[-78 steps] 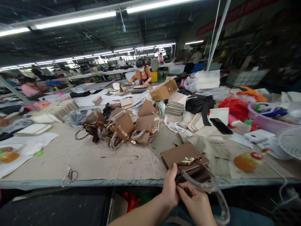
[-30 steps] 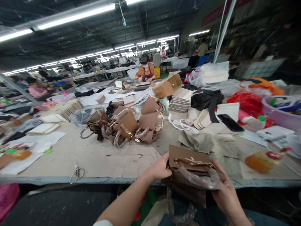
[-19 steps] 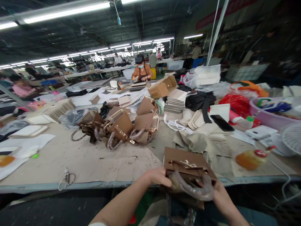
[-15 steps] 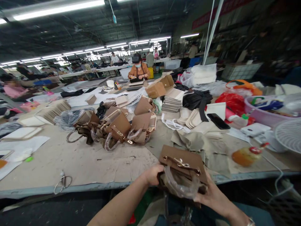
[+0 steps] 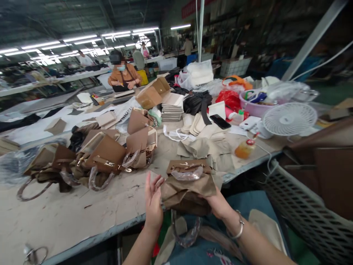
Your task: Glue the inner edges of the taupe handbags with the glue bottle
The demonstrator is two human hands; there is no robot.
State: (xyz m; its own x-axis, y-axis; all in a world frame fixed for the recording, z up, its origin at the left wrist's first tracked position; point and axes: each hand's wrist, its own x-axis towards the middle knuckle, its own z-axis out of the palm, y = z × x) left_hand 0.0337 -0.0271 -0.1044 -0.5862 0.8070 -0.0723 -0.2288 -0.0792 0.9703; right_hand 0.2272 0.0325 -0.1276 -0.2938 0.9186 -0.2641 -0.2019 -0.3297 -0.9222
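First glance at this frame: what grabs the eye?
The brown leather handbag with a gold clasp at the near edge of the worktable, gripped by the right hand, with the open left hand at its side. Behind it to the left lies a heap of brown handbags with plastic-wrapped handles; a white round desk fan stands far right.

Long worktables (image 5: 82, 217) under fluorescent ceiling tubes (image 5: 41, 45); dim factory hall

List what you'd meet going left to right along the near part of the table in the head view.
pile of brown handbags → left hand → held handbag → orange bottle → white fan
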